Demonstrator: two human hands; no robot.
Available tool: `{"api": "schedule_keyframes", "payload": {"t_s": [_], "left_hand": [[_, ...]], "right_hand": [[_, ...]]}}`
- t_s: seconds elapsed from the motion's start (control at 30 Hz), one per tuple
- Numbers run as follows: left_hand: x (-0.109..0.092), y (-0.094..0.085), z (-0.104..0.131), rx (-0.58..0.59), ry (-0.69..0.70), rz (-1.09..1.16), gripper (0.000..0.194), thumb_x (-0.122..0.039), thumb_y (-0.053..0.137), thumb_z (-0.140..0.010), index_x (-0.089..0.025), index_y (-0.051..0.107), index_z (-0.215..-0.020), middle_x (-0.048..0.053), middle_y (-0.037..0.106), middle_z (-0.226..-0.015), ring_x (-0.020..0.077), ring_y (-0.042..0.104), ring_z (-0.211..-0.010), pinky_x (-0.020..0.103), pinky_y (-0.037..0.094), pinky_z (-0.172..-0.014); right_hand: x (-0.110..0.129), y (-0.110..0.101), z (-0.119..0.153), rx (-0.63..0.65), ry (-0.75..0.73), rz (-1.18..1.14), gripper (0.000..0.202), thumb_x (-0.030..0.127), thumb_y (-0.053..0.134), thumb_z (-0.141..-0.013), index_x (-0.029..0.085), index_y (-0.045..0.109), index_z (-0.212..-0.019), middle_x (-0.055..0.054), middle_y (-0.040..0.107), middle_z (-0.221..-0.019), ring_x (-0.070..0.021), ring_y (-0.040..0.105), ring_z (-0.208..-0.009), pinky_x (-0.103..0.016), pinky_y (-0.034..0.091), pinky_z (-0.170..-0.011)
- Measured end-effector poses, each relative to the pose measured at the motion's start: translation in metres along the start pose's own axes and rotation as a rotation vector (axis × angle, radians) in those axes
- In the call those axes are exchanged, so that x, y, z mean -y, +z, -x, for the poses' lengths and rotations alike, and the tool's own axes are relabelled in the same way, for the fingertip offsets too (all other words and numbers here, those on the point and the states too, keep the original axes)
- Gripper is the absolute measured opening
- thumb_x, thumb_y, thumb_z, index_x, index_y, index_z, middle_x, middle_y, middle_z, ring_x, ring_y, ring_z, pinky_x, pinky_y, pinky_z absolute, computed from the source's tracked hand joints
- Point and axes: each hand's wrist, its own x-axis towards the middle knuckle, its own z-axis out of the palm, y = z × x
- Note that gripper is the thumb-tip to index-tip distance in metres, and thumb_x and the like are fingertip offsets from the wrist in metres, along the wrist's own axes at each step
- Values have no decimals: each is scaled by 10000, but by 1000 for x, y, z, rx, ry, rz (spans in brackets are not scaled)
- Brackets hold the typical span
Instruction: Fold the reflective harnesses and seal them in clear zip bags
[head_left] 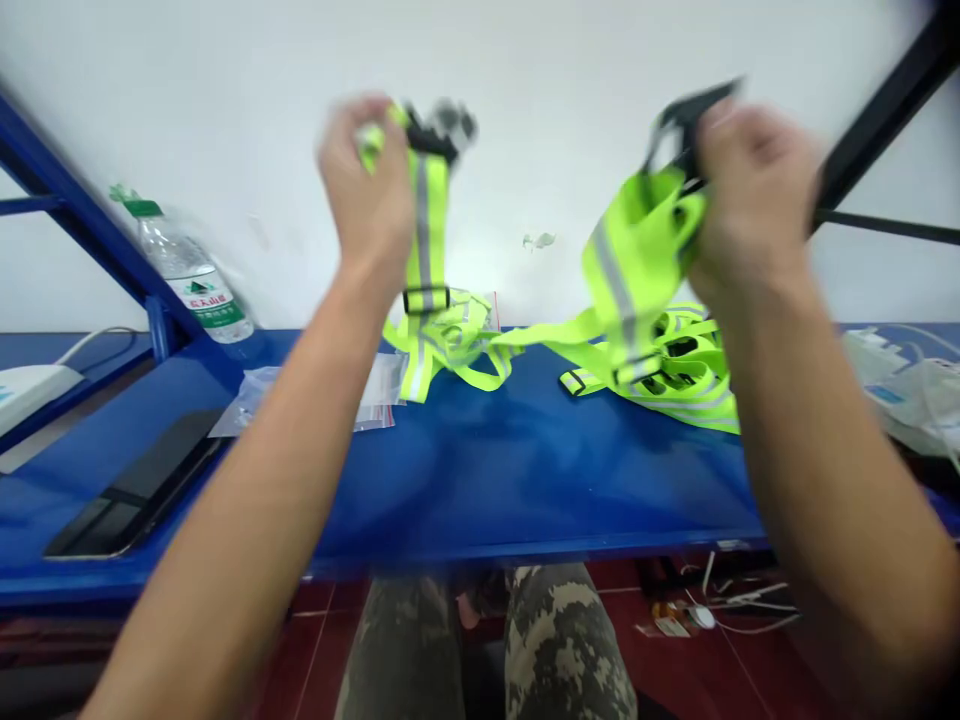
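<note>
Both hands are raised above the blue shelf, somewhat blurred. My left hand (375, 180) is closed on a neon-yellow reflective strap (427, 220) with a grey stripe; a black buckle (442, 130) juts out beside the fingers and a black slider sits lower on the band. My right hand (757, 190) grips the black end piece of another yellow reflective strap (626, 270), which hangs in loops with a slider near its bottom. A yellow band runs between the two sides. Below lie a small heap of straps (457, 335) and a larger pile of straps (690, 380).
On the blue shelf (517, 480) rest clear plastic bags (379, 395), a black phone (142, 485), and a water bottle (195, 265) against the wall. A white device (37, 390) stands far left; wrapped cables (915, 390) lie at right. Blue frame bars (82, 190) slant on the left.
</note>
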Motion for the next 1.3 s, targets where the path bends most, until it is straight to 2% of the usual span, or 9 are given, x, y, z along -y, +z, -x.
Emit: {"api": "schedule_keyframes", "payload": {"t_s": [0.03,0.07,0.2,0.3,0.4,0.5,0.7,0.97,1.3], "left_hand": [[9,6,28,88,-56,16,202,-176,562,-925,-123,636,-1105,28,674,-1200,194,572,-1248,346,366,-1130],[19,11,56,231,-105,30,180,-192,589,-912,-144,653,-1073,33,694,-1183,204,590,-1223,359,385,-1123],[49,10,132,501,-232,91,273,-310,597,-910,-169,692,-1123,78,690,-1256,226,594,-1234,391,404,-1115],[57,2,148,594,-290,85,350,-375,609,-903,-156,698,-1161,96,695,-1259,238,600,-1233,389,413,-1102],[58,-3,146,636,-290,76,373,-393,629,-890,-154,703,-1167,96,703,-1249,242,604,-1228,371,418,-1090],[58,-7,145,665,-291,56,383,-398,654,-873,-137,713,-1147,111,709,-1233,248,607,-1220,365,410,-1095],[65,-12,145,670,-426,87,436,-452,720,-807,-144,733,-1116,121,728,-1179,257,642,-1133,390,451,-1039],[84,-10,145,585,-693,268,377,-452,829,-650,-160,784,-884,69,765,-905,187,669,-809,294,516,-751],[84,-11,145,563,-885,429,401,-444,905,-543,-157,773,-789,45,735,-693,167,651,-634,274,508,-613]], "right_hand": [[-4,16,17,-46,-7,-40,336,449,582,-921,130,666,-982,-91,690,-1005,-228,617,-1035,-341,468,-870],[-11,31,34,62,53,-56,320,465,675,-854,147,686,-883,-80,699,-898,-202,627,-899,-335,485,-817],[-53,67,83,439,347,-120,305,478,681,-840,176,693,-803,-40,700,-806,-173,615,-761,-331,502,-771],[-76,69,96,568,515,-237,203,392,687,-822,218,687,-928,-15,721,-915,-183,647,-840,-315,523,-779],[-85,65,102,598,661,-282,384,318,770,-717,247,644,-1073,2,721,-917,-175,656,-792,-300,532,-702],[-87,61,107,593,659,-302,429,332,850,-624,208,649,-982,3,705,-841,-155,639,-730,-300,523,-680],[-96,62,112,499,501,-278,389,457,869,-580,185,663,-768,-16,687,-765,-171,623,-707,-346,509,-696],[-88,71,119,267,-194,61,122,180,650,-735,217,540,-698,-49,641,-857,-201,621,-822,-371,487,-783],[-79,73,125,185,-499,288,209,26,521,-689,229,486,-725,-53,613,-855,-226,579,-827,-368,463,-722]]}}
